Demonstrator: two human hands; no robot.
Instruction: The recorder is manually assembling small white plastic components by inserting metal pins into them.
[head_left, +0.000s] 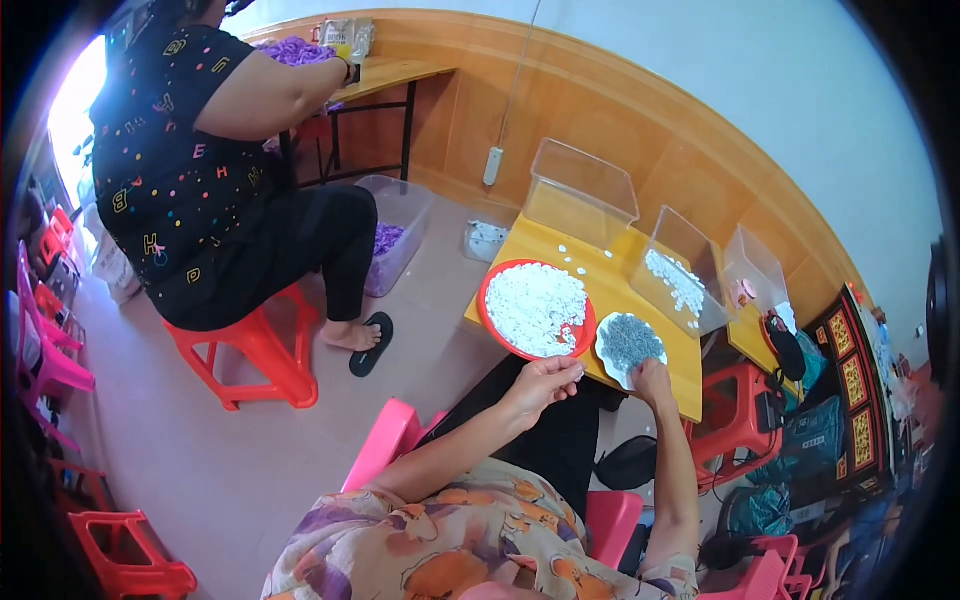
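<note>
My left hand (545,388) is raised in front of the red round tray (487,318), its fingertips pinched together on something too small to make out. Small white disc-like pieces (535,302) fill most of that tray. Beside it, to the right, sits a white scalloped plate (608,366) heaped with tiny grey pieces (632,342), perhaps metal. At the plate's near right edge my right hand (652,382) points down with its fingers closed together; whatever is between them is hidden.
On the yellow table (682,385) stand a clear bin (582,195) and another bin (690,255) with white pieces. A person (200,170) on a red stool (250,355) works at a wooden table (400,75) with purple items. A purple-filled tub (405,235) stands on the floor.
</note>
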